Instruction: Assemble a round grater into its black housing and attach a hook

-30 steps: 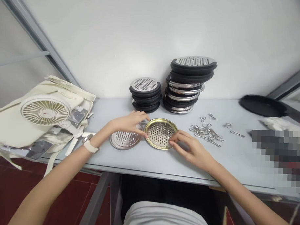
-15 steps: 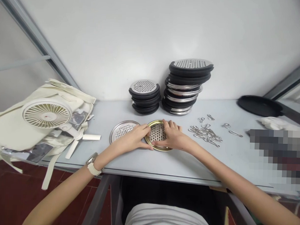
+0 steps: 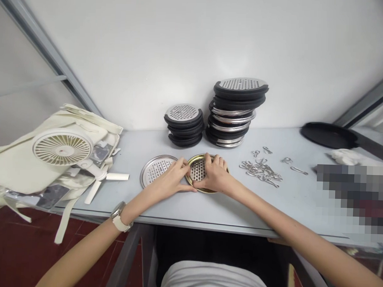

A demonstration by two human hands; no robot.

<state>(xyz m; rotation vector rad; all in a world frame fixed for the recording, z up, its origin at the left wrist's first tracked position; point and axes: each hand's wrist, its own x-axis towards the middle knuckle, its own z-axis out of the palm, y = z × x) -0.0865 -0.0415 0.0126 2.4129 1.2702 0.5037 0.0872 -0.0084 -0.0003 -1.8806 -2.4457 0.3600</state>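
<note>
So, left hand (image 3: 172, 176) is touching the gold-rimmed disc (image 3: 197, 171) around nine o'clock, right hand (image 3: 218, 176) is covering three, thumbs and fingers staying apart. Lopsided pushing could be skidding it across the counter (image 3: 176, 206) into the silver disc (image 3: 155, 170).

I have 2 round, perforated metal discs side by side on the pale grey-blue tabletop. The gold-rimmed disc (image 3: 197, 170) is on the right, roughly level, its shiny yellow edge circling a silvery middle with rows of dark holes; I hold it at the edge, so much of its right part is hidden from me. The silver-rimmed disc (image 3: 156, 169) lies flat just to its left, paler, with a smooth raised border around a field of small slots; its near right part is covered from my view.
</note>
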